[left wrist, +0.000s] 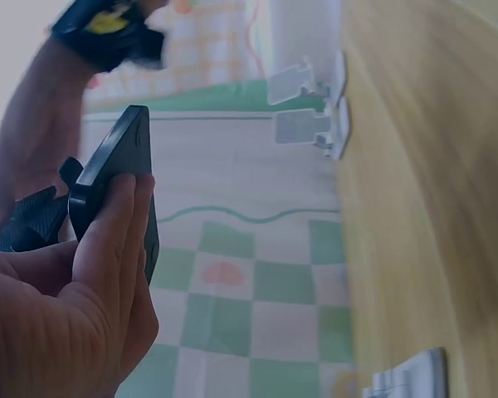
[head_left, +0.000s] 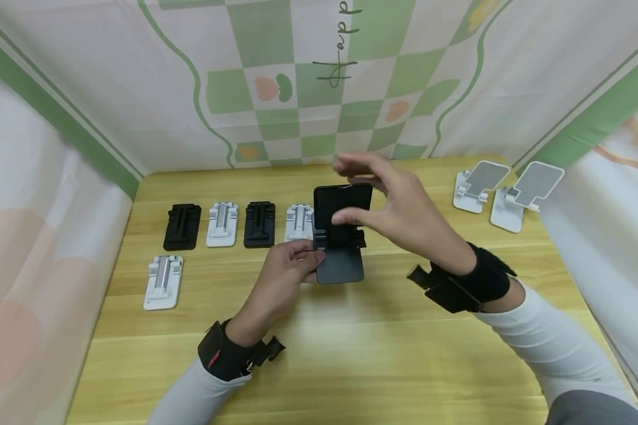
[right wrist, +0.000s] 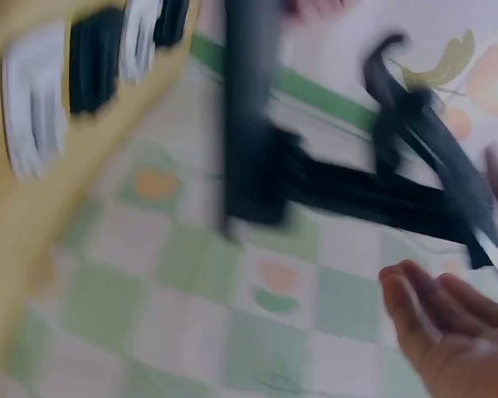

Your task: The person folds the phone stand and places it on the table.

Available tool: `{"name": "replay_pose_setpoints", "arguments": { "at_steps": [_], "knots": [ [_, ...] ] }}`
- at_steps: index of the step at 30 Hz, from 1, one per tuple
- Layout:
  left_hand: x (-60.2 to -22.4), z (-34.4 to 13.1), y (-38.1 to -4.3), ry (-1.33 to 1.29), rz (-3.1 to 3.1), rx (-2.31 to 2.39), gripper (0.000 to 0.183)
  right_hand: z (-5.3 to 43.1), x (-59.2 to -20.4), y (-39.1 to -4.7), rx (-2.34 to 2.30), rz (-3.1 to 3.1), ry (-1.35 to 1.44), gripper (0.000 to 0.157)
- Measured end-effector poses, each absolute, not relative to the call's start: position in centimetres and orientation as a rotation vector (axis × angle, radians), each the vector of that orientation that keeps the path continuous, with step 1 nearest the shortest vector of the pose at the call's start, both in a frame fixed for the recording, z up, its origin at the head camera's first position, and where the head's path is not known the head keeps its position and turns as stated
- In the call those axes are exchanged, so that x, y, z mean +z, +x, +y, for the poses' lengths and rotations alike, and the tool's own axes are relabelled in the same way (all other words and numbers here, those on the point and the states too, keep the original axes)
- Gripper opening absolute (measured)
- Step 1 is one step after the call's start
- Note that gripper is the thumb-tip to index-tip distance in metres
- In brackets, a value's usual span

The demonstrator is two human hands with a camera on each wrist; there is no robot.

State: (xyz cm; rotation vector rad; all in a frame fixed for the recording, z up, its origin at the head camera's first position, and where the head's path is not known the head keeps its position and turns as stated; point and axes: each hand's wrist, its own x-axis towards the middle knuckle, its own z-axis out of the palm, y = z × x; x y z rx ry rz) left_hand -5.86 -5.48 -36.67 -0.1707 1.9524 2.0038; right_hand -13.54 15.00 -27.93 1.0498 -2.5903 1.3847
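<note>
My left hand (head_left: 276, 274) grips the base of a black phone stand (head_left: 340, 268) by its left edge, thumb on the front and fingers behind. The stand is unfolded, its upper plate raised on an arm above the base, as the right wrist view shows. Around the upper plate my right hand (head_left: 404, 206) is spread, its thumb in front of the plate and its fingers beyond the top edge. In the right wrist view the right fingers (right wrist: 440, 307) are apart from the plate. The left wrist view shows the left fingers (left wrist: 112, 240) flat along the base's underside.
Folded phone stands line the table's back left: a black one (head_left: 182, 227), a white one (head_left: 222, 224), another black one (head_left: 259, 224) and another white one (head_left: 298, 221). One more white stand (head_left: 163, 282) lies in front. Two unfolded white stands (head_left: 470, 184) (head_left: 531, 189) stand at the back right.
</note>
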Motion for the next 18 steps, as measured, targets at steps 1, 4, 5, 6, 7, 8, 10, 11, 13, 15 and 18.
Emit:
{"name": "replay_pose_setpoints", "arguments": {
  "at_steps": [1,4,5,6,7,8,10,11,13,15,18],
  "knots": [
    [-36.5,-5.5,-5.8,-0.170,1.952,2.007,0.019,15.1,-28.5,-13.6,1.501,-2.605,1.042,0.075],
    [-36.0,-5.7,-5.6,-0.168,1.946,2.014,0.025,15.2,-30.2,-13.5,1.700,-2.664,1.011,0.072],
    [-35.8,-5.8,-5.6,-0.169,1.942,2.017,0.027,15.1,-30.7,-13.5,1.717,-2.673,1.011,0.069],
    [-35.7,-5.8,-5.6,-0.170,1.937,2.020,0.029,15.1,-31.0,-13.4,1.719,-2.683,1.002,0.066],
    [-35.6,-5.9,-5.6,-0.171,1.932,2.022,0.030,15.0,-31.2,-13.4,1.717,-2.688,0.992,0.062],
    [-35.5,-5.9,-5.5,-0.171,1.926,2.024,0.031,14.9,-31.4,-13.4,1.703,-2.680,0.990,0.058],
    [-35.4,-6.0,-5.5,-0.168,1.921,2.025,0.031,14.8,-31.5,-13.4,1.671,-2.645,1.001,0.057],
    [-35.4,-6.1,-5.5,-0.167,1.917,2.029,0.031,14.8,-31.5,-13.4,1.655,-2.633,1.005,0.056],
    [-35.5,-6.1,-5.5,-0.164,1.921,2.030,0.031,14.6,-31.5,-13.4,1.617,-2.613,1.020,0.055],
    [-35.5,-6.2,-5.5,-0.159,1.922,2.027,0.032,14.5,-31.4,-13.4,1.569,-2.590,1.032,0.052],
    [-35.5,-6.2,-5.4,-0.163,1.919,2.019,0.034,14.2,-31.4,-13.5,1.515,-2.550,1.029,0.047]
  ]
}}
